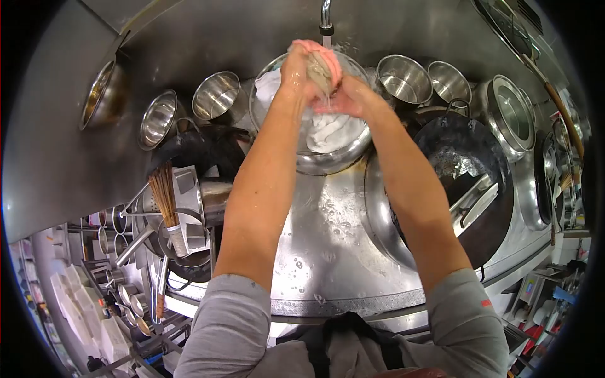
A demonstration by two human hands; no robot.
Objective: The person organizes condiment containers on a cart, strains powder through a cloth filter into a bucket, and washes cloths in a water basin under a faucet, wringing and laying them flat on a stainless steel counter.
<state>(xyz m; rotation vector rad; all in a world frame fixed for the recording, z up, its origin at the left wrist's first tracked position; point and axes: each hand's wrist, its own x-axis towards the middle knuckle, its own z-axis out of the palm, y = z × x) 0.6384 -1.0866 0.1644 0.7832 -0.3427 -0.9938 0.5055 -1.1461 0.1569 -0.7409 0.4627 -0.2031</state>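
Under the running tap (326, 28), a bunched pink and beige cloth (320, 66) is held between both hands, over a round metal basin (328, 165). My left hand (297, 72) is closed on its left side, wet and slightly blurred. On the lower right side of the cloth is my right hand (345, 97), its fingers curled against it. Water runs off the cloth between the hands. White cloths (334, 133) lie in the basin below, and another white piece shows at its left edge.
Metal pots (216, 97) stand along the back on both sides. A black wok (463, 151) with a metal-handled tool lies to the right. At left, a bamboo brush (165, 200) rests among strainers and ladles. The steel counter (328, 246) is wet.
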